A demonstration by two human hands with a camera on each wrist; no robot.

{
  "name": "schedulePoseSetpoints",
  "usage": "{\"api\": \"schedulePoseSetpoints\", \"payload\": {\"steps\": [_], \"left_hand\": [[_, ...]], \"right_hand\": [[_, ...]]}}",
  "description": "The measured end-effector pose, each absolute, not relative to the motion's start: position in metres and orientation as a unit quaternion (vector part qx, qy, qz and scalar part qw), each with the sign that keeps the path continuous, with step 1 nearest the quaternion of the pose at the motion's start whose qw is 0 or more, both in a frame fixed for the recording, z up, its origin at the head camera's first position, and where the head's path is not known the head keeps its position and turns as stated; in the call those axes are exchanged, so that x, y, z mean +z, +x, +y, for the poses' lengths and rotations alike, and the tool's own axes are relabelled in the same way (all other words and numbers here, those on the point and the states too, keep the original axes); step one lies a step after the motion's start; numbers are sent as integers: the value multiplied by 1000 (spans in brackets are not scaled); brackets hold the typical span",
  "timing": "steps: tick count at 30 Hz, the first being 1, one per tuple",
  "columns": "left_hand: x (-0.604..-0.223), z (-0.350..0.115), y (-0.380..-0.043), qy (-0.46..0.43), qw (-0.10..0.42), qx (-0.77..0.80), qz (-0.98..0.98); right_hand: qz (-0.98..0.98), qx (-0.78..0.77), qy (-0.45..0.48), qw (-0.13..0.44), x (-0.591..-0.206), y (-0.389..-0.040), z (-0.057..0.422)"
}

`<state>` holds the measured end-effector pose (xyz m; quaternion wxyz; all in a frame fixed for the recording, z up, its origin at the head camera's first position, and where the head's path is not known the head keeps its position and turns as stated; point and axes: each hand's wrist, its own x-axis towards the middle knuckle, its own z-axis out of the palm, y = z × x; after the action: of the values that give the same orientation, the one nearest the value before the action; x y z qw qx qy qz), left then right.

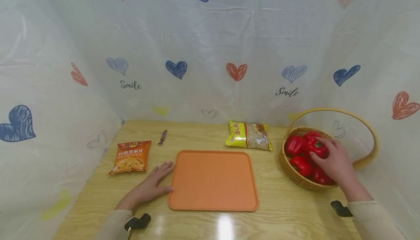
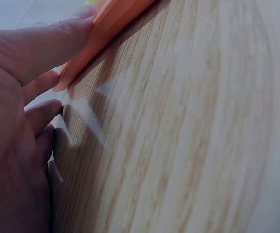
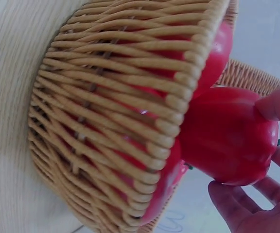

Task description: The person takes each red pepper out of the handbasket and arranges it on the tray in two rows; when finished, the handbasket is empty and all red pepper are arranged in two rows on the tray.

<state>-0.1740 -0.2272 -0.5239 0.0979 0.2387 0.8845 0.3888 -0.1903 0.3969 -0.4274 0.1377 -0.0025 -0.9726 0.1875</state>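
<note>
At the left of the frame, an orange snack bag (image 1: 130, 158) lies on the wooden surface (image 1: 193, 136). Just right of it and lower, the left hand (image 1: 149, 185) is spread, thumb and fingers apart, touching the left edge of the tray (image 1: 213, 181). A wrapped candy (image 1: 163, 137) lies above that hand. The orange tray sits at lower centre, long side running across the frame, with a yellow food bag (image 1: 248, 135) above its right corner.

At the right, a wicker basket (image 1: 290, 169) holds several other peppers (image 1: 294, 145). The red pepper (image 1: 315, 150) sits on top of these, reaching above the rim, its stem end up. The right hand (image 1: 336, 160) is on it, grip clamped between thumb and fingers from the right. This hand is far nearer the pepper than the left one; the tray lies leftward and slightly lower in the frame from this grip, beyond the basket's rim.
</note>
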Motion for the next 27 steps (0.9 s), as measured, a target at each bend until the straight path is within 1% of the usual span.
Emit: {"api": "schedulePoseSetpoints", "payload": {"steps": [15,27], "left_hand": [[-525,-228,-175,246,86,398,880],[-524,-228,-174,235,105,399,880]], "right_hand": [[-972,198,8,128,-411,-185,377],[-967,210,43,136,-401,-178,357]]}}
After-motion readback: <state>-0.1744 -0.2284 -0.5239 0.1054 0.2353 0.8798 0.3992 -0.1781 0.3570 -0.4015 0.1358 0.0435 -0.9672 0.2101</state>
